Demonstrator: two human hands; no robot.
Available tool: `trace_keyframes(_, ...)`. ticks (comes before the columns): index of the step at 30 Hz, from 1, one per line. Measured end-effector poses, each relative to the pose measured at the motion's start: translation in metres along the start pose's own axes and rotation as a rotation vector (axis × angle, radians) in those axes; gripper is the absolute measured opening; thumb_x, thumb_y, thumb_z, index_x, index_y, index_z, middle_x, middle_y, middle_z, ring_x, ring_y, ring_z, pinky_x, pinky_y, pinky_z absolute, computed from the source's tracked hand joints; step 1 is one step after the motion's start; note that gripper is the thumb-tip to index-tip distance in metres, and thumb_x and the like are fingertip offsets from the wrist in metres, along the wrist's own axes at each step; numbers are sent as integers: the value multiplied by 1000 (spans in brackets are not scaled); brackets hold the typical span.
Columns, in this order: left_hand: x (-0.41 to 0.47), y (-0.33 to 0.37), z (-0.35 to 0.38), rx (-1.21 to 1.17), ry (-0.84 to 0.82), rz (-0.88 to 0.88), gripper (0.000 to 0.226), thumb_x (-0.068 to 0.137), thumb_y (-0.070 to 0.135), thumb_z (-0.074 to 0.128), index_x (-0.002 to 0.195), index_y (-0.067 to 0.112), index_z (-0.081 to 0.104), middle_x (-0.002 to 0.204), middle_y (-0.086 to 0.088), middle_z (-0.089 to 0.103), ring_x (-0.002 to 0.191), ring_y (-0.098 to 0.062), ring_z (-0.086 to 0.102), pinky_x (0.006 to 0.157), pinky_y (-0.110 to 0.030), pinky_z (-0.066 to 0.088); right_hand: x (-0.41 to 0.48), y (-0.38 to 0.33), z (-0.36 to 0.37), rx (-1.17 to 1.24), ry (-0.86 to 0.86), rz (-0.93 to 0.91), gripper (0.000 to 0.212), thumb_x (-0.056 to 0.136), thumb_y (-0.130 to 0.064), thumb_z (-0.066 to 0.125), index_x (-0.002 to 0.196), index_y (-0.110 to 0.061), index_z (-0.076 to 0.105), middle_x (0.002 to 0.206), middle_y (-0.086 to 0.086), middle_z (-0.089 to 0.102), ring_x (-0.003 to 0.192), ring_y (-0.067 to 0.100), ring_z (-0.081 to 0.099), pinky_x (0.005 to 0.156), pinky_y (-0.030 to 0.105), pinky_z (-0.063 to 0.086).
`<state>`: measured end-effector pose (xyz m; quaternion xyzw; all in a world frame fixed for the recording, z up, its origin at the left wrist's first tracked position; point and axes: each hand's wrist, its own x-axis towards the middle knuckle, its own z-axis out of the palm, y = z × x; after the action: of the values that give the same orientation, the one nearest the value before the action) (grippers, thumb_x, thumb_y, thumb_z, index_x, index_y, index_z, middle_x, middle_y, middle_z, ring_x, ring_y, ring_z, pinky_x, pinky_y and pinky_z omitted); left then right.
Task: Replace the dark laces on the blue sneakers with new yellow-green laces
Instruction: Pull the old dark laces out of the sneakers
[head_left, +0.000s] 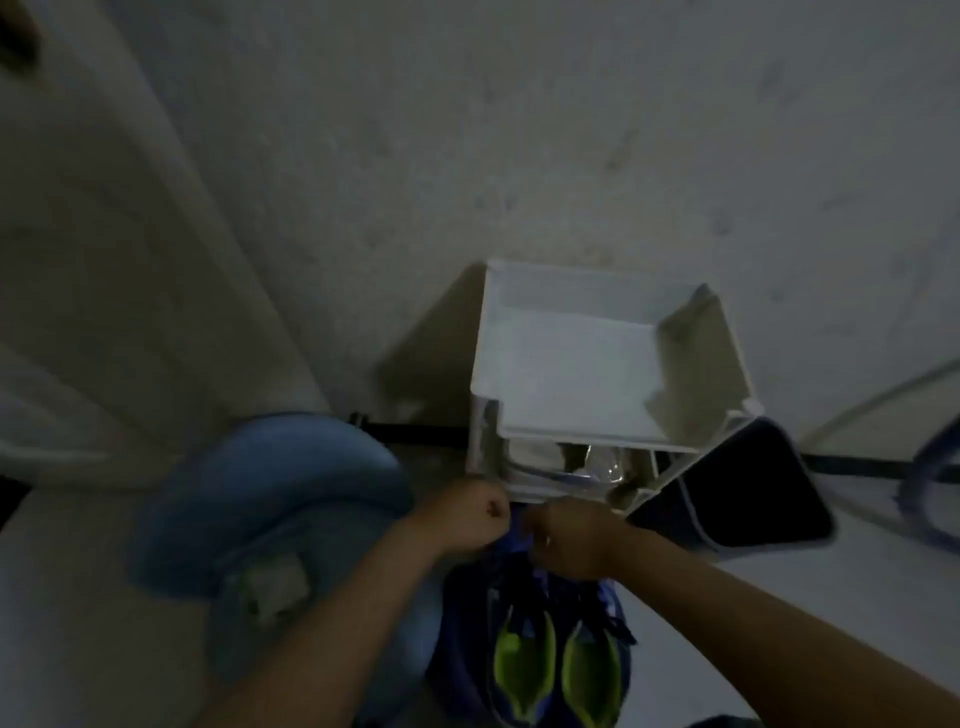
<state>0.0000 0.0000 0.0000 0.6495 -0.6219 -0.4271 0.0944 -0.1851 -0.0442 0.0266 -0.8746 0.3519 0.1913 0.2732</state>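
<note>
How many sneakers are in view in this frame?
2. They sit side by side at bottom centre: the left sneaker and the right sneaker, both yellow-green inside. The right hand covers their front ends.

White drawer unit (571, 364) against wall (519, 130) (black bin (737, 488) beside).

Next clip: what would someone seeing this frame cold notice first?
The pair of blue sneakers with bright yellow-green insides at bottom centre stands out in the dim frame. Just above them the left hand and right hand meet, both curled; what they hold is blurred. Behind sits a white plastic drawer unit against the wall.
</note>
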Motion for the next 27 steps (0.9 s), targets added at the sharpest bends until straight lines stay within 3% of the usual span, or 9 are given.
trace_keyframes(1,7,-9,12,1,-49,10,16,84,17,55,77,9,66,79,-10,65,71,-17,57,64,-29,44,10,6,14,-24,-38,-3,31,86,-40,61,111,-23,66,116,5,67,107,26,62,84,29,46)
trace_keyframes(4,24,-27,39,-13,-135,2,15,82,14,60,92,13,71,92,-1,69,82,-12,63,72,-26,50,22,20,48,-100,-130,45,50,71,-63,70,110,-31,64,116,-3,65,106,19,60,82,29,47)
trace_keyframes(7,28,-42,65,-12,-116,10,20,82,17,62,102,15,66,103,-3,63,90,-16,61,80,-29,50,23,23,74,-126,-165,69,62,68,-63,76,117,-27,62,116,-2,65,105,20,60,79,29,46)
trace_keyframes(13,-3,-45,95,48,-68,46,24,83,24,65,105,15,63,96,1,57,89,-18,59,80,-32,48,4,17,102,-30,101,115,31,91,-38,64,120,-27,67,119,-2,67,109,19,61,83,25,43)
trace_keyframes(19,-34,-39,113,147,-11,29,16,87,24,65,101,21,58,100,0,61,97,-21,61,83,-32,49,-22,7,140,96,341,227,27,93,-39,56,117,-35,68,116,-7,68,106,16,62,87,32,51)
trace_keyframes(23,-38,-39,117,123,61,35,18,85,27,71,98,23,58,97,2,58,90,-16,59,84,-31,49,-33,9,153,185,379,209,22,93,-36,59,111,-31,71,112,-6,69,100,14,63,87,30,50)
trace_keyframes(27,-34,-40,123,122,72,-18,28,85,29,71,102,16,53,98,-2,56,93,-22,60,81,-34,50,-29,15,155,307,426,186,18,93,-33,60,103,-24,72,103,-2,71,94,15,64,82,28,49)
